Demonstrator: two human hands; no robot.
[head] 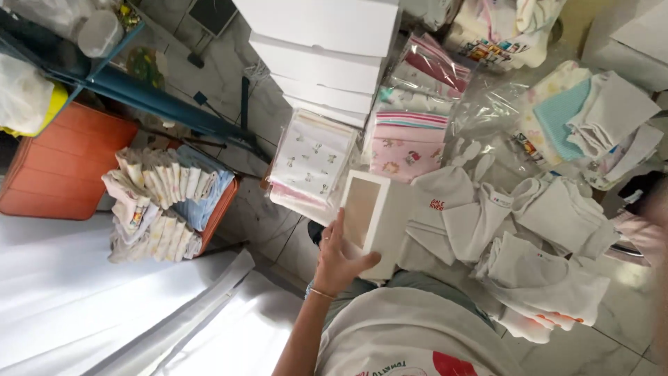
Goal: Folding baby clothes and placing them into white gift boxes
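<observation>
Left hand [339, 259] grips the white cardboard box with a clear window [370, 216] over the lap, beside folded white baby garments [529, 237]; right hand is not visible.

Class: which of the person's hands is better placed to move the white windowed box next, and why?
Probably the left. The left hand grips the white windowed box by its near edge, while the right hand is not in view.
</observation>
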